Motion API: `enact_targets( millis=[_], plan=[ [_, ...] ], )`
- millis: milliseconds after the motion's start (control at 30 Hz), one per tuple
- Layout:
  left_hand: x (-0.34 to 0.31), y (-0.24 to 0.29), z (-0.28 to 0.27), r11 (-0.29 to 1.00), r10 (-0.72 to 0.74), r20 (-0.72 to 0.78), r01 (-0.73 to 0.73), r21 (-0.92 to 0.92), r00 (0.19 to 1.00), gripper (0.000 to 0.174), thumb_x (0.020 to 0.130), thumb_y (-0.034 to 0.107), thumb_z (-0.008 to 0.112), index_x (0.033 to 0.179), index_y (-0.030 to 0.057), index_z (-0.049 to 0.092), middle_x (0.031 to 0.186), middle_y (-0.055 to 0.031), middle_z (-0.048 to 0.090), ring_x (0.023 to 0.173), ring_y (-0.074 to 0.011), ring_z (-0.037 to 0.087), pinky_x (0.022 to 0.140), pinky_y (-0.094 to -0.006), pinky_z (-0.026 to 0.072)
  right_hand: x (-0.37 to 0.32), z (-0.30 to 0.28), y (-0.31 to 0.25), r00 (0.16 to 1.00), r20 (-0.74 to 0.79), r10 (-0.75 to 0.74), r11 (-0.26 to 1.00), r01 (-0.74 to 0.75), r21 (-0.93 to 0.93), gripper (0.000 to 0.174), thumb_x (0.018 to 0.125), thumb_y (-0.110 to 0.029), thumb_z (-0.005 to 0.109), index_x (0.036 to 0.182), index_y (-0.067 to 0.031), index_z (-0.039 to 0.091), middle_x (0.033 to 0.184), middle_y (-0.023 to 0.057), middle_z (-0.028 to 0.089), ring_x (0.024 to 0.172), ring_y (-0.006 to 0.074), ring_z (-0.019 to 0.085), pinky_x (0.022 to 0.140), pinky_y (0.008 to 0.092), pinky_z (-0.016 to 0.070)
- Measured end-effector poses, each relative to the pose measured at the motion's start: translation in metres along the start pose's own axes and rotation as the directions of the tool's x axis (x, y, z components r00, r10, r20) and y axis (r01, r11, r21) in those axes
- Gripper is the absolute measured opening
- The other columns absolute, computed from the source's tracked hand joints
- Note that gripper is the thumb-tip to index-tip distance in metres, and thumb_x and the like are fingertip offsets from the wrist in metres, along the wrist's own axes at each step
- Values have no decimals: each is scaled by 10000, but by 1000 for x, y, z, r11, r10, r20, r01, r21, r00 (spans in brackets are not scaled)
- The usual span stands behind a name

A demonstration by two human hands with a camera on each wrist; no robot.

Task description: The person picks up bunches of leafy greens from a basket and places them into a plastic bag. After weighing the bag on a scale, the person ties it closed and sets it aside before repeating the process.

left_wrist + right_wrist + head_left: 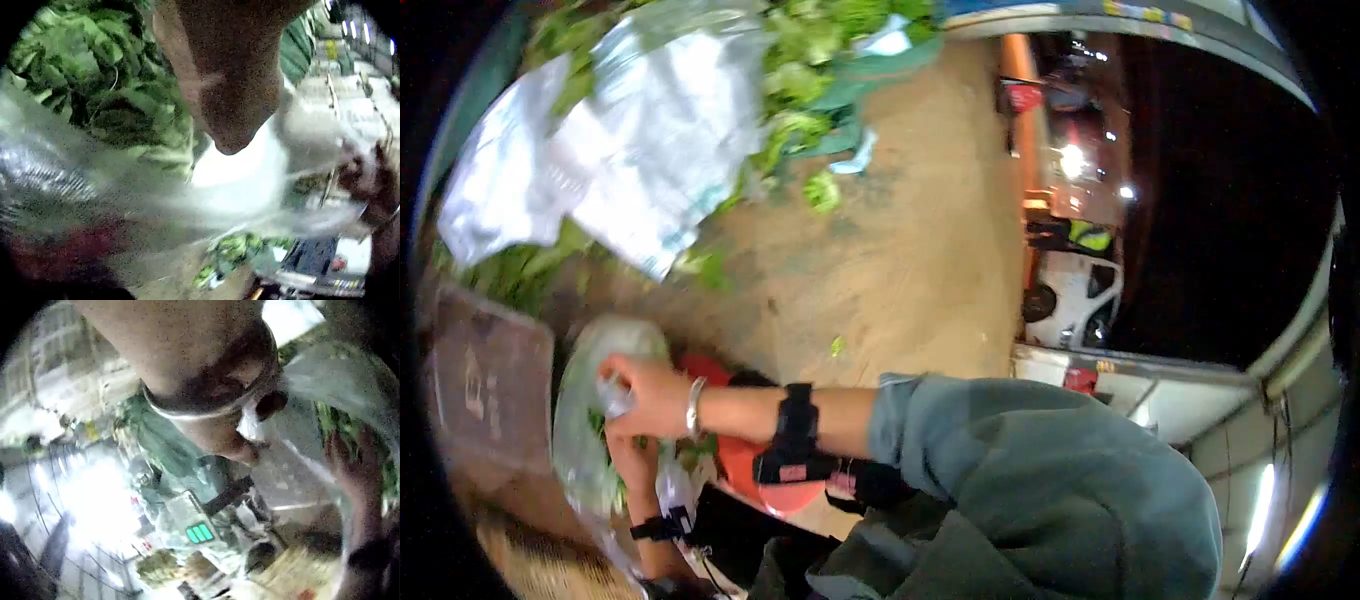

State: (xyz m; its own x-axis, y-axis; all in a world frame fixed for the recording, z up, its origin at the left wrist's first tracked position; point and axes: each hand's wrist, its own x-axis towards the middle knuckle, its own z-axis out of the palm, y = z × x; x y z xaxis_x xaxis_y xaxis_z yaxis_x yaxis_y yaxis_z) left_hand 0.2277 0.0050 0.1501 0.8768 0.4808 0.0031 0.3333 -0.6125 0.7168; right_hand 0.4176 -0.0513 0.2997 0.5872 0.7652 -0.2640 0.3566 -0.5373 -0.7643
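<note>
Hands (652, 398) on bag (574, 415) (translucent)

On my head feed I count one left grip (632, 458), one right grip (652, 397), one clear bag (575, 450) and one bracelet (694, 404) toward eight o'clock, two wrist straps (796, 420), one white car (1072, 290) at three; leaves (798, 85) beyond counting.

A pale green cast is shown by the thin, see-through plastic bag (577, 400), and light and dark greens are mixed in the frilly leafy vegetables (75, 53). The crumpled silvery-white plastic sheeting (670, 120) is faintly tinged with blue-green. The dull grey-brown rectangular panel (510, 360) is marked with pale figures. The round silvery bracelet (694, 405), black forearm strap (796, 420) and grey-green cloth sleeve (1040, 480) are left unpatterned. On a pale boxy object (184, 512), 3 turquoise bars (200, 533) are displayed.
</note>
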Motion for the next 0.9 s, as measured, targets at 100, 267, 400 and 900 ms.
enact_targets(
  millis=[100, 267, 400, 900],
  plan=[
    [-75, -68, -100, 726, -688, 210, 650, 225, 695, 519, 764, 277, 590, 1200, 44, 432, 1163, -207, 475, 1089, -316, 443, 890, -368, 370, 13, 1, -50, 918, 390, -70, 892, 233, -388, 410, 757, -134, 501, 1164, -97, 472, 796, 178, 519, 748, 332, 510, 663, 419, 426],
    [-9, -20, -186, 652, -746, 135, 674, 348, 652, 593, 734, 255, 585, 1259, 114, 350, 1070, -229, 521, 998, -352, 497, 843, -409, 400, 48, -24, -27, 953, 287, 99, 819, 86, -567, 252, 788, -216, 506, 922, -27, 606, 882, 165, 602, 802, 324, 572, 721, 374, 447],
    [-39, 11, -209, 628, -776, 110, 778, 37, 621, 656, 732, 244, 591, 1305, 184, 278, 982, -227, 564, 896, -371, 542, 779, -429, 431, 23, -20, -91, 816, 167, -553, 673, 556, -488, 328, 751, -210, 561, 1053, -83, 548, 925, 147, 534, 864, 321, 480, 793, 418, 365],
    [-256, -29, -324, -287, -496, 5, -159, -945, 868, 521, 831, 275, 513, 1254, 17, 352, 1028, -204, 554, 904, -293, 571, 797, -374, 453, 9, 171, -230, 590, 736, 332, 849, -527, 40, 308, 863, -231, 470, 1054, 9, 499, 878, 119, 600, 710, 173, 587, 555, 256, 467]
  ],
)
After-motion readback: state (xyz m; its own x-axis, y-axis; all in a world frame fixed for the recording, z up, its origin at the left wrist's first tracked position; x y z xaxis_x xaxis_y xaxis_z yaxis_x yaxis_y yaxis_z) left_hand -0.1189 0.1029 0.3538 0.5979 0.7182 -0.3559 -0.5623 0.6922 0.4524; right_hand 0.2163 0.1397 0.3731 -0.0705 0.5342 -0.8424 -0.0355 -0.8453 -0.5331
